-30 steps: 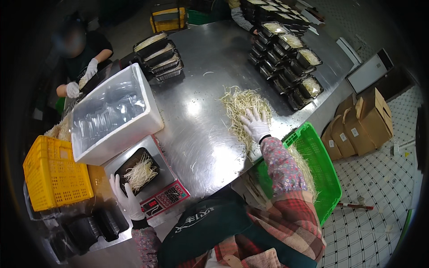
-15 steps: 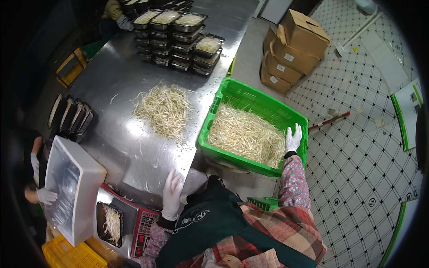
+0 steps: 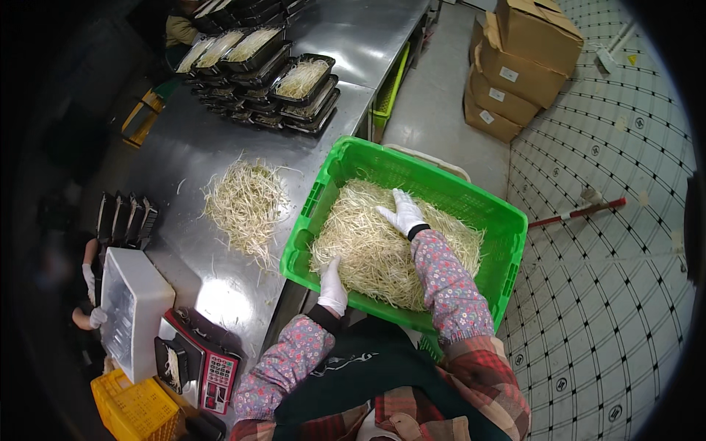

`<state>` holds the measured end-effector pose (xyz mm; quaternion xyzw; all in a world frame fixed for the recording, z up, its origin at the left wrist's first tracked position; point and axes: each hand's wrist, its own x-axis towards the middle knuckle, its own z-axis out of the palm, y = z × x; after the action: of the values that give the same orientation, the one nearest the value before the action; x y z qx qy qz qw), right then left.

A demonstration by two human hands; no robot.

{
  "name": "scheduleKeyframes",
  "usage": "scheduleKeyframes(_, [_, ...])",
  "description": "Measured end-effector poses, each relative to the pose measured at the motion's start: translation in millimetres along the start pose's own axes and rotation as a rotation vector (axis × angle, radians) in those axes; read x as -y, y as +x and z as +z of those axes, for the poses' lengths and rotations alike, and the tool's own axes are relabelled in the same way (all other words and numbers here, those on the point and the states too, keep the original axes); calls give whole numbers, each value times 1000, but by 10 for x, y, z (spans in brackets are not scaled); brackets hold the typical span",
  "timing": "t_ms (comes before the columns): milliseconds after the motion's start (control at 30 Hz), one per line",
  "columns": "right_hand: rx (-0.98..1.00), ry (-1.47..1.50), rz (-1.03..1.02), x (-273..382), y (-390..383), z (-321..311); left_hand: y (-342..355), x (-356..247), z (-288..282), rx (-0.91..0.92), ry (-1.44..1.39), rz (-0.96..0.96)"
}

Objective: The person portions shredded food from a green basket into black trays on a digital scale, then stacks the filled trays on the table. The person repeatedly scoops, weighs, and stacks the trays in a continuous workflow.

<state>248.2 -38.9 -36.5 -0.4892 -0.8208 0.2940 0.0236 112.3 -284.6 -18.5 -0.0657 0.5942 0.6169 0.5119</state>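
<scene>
A green plastic crate (image 3: 507,273) stands beside the metal table, holding a heap of bean sprouts (image 3: 371,250). My right hand (image 3: 404,214), in a white glove, lies on top of the sprouts, thumb and fingers apart. At the heap's near left side, just inside the crate wall, my left hand (image 3: 333,288) touches the sprouts with its fingers stretched out; their tips are partly hidden. Neither hand has sprouts gripped. On the table to the left is a loose sprout pile (image 3: 246,209). A red scale (image 3: 218,378) bears a black tray (image 3: 170,365) with a few sprouts.
Stacked black trays of sprouts (image 3: 301,77) occupy the table's far part. A white foam box (image 3: 151,283) stands by the scale, with a co-worker's gloved hand (image 3: 98,317) at it. A yellow crate (image 3: 132,408) is at lower left. Cardboard boxes (image 3: 526,73) stand at far right.
My right hand has moved left from the crate's right wall onto the sprouts. My left hand has gone from the table edge into the crate. The view has shifted.
</scene>
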Motion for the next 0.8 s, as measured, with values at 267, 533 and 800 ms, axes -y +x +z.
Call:
scheduleKeyframes(267, [420,-10,96,113,752,277,794,663,33,-570,102,87])
scheduleKeyframes(533, [161,-72,-244,145,73,292,306,392,696,-525,71,51])
scheduleKeyframes(800, [446,222,126,-71,876,312,906,774,340,-763,153,20])
